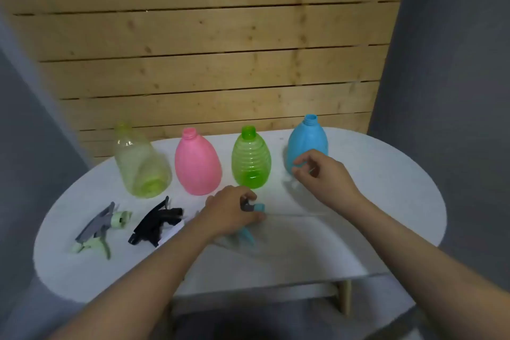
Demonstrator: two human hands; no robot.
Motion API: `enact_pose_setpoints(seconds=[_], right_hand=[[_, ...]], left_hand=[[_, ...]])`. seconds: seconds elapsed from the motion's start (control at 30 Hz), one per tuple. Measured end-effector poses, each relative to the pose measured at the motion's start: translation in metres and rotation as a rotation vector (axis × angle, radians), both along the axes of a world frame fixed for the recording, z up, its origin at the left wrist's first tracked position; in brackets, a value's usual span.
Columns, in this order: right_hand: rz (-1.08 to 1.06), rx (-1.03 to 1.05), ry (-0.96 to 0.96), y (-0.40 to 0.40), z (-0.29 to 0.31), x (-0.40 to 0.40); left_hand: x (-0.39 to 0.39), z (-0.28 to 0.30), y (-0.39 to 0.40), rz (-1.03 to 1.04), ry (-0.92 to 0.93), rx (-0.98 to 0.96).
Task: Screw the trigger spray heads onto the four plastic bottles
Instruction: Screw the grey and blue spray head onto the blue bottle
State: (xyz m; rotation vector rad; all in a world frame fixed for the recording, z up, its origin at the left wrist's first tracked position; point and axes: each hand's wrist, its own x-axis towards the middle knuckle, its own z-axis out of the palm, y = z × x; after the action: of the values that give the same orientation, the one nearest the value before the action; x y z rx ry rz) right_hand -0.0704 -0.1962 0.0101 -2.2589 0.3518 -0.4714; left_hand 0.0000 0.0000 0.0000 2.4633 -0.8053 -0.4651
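Four open bottles stand in a row on the white table (386, 201): a pale yellow bottle (139, 165), a pink bottle (197, 164), a green ribbed bottle (250, 160) and a blue bottle (306, 143). My left hand (231, 212) is shut on a blue-and-grey spray head (252, 208) lying on the table; its thin tube runs to the right. My right hand (323, 174) hovers in front of the blue bottle with the fingers pinched, and something white shows under it; I cannot tell whether it holds it. A green-grey spray head (102, 226) and a black spray head (157, 225) lie at the front left.
A wooden slat wall (207, 50) rises right behind the bottles. Grey walls flank the table on both sides. The table's rounded front edge (193, 284) is near me, with a wooden leg (345, 295) under it.
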Motion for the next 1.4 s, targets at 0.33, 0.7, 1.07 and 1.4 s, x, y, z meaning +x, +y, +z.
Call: enact_pose_setpoints(seconds=[0.33, 0.7, 1.07, 1.4], right_hand=[[-0.364, -0.006, -0.126, -0.026, -0.007, 0.018], [-0.184, 0.288, -0.024, -0.035, -0.010, 0.045], [0.001, 0.244, 0.084, -0.039, -0.004, 0.012], [0.073, -0.063, 0.074, -0.031, 0.007, -0.026]], left_hand=[[0.022, 0.000, 0.013, 0.112, 0.038, -0.319], [0.030, 0.006, 0.028, 0.157, 0.066, -0.290], [0.022, 0.027, 0.045, 0.256, 0.081, -0.438], [0.016, 0.035, 0.044, 0.308, 0.080, -0.700]])
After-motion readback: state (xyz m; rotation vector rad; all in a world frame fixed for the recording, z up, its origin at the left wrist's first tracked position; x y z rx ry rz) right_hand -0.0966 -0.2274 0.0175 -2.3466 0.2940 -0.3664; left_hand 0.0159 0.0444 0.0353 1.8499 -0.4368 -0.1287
